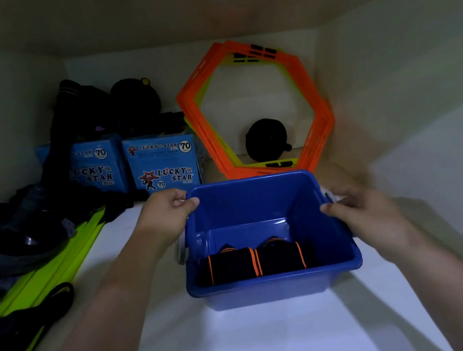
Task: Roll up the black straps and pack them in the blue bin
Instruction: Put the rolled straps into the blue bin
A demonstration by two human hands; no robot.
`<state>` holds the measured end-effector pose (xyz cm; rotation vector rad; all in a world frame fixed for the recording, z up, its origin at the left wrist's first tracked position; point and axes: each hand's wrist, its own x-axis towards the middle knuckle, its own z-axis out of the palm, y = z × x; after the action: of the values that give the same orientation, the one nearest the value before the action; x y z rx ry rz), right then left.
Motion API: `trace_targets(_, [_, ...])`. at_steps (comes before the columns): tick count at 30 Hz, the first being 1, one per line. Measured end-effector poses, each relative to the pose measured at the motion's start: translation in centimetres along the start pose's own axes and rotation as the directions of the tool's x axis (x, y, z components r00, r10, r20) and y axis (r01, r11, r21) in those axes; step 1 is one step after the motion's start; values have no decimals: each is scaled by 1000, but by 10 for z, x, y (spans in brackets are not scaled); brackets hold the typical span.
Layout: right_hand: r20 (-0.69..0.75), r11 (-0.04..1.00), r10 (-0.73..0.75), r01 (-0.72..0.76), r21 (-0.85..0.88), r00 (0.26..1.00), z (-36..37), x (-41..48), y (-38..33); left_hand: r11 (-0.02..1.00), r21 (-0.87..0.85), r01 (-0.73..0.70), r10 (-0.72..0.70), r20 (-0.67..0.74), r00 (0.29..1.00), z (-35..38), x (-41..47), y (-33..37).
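The blue bin stands on a white shelf in the middle of the head view. Two rolled black straps with orange edges lie side by side on its floor, against the near wall. My left hand grips the bin's left rim near the far corner, thumb hooked over the edge. My right hand grips the right rim, blurred by motion. Both arms reach in from below.
Orange hexagon rings lean on the back wall behind the bin, with a black round object inside them. Two blue Lucky Star boxes stand back left. Black gear, straps and lime green strips fill the left side.
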<state>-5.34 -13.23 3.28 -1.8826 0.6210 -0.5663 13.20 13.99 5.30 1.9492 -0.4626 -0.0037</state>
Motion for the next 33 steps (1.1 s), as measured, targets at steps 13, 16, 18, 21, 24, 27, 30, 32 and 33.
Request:
trace_targets(13, [-6, 995, -2, 3, 100, 1000, 3, -8, 5, 971, 154, 183, -206, 149, 967, 8, 21, -9])
trace_targets(16, [7, 993, -8, 7, 117, 1000, 0, -12, 9, 967, 156, 202, -225, 144, 964, 7, 15, -8])
trace_targets(18, [15, 991, -20, 18, 130, 1000, -3, -17, 13, 970, 158, 183, -207, 157, 966, 5, 8, -10])
trace_targets(21, [13, 991, -11, 9, 132, 1000, -6, -24, 21, 976, 160, 150, -175, 152, 973, 3, -4, -11])
trace_targets(24, [8, 996, 1, -2, 89, 1000, -8, -24, 25, 975, 162, 151, -175, 141, 975, 2, -8, -9])
trace_targets(27, [-21, 999, -17, 16, -48, 1000, -11, -22, 20, 958, 265, 113, -150, 127, 980, 2, -9, -7])
trace_targets(30, [-65, 968, -146, 129, -216, 987, -14, -23, 4, 895, 445, -12, -9, 44, 999, 2, -16, 6])
trace_targets(32, [-67, 940, -239, 214, -267, 969, -13, -24, -9, 862, 494, -114, 110, 37, 993, 3, -22, 19])
trace_targets(33, [-60, 927, -277, 250, -279, 959, -12, -23, -16, 855, 494, -157, 153, 48, 987, 3, -26, 28])
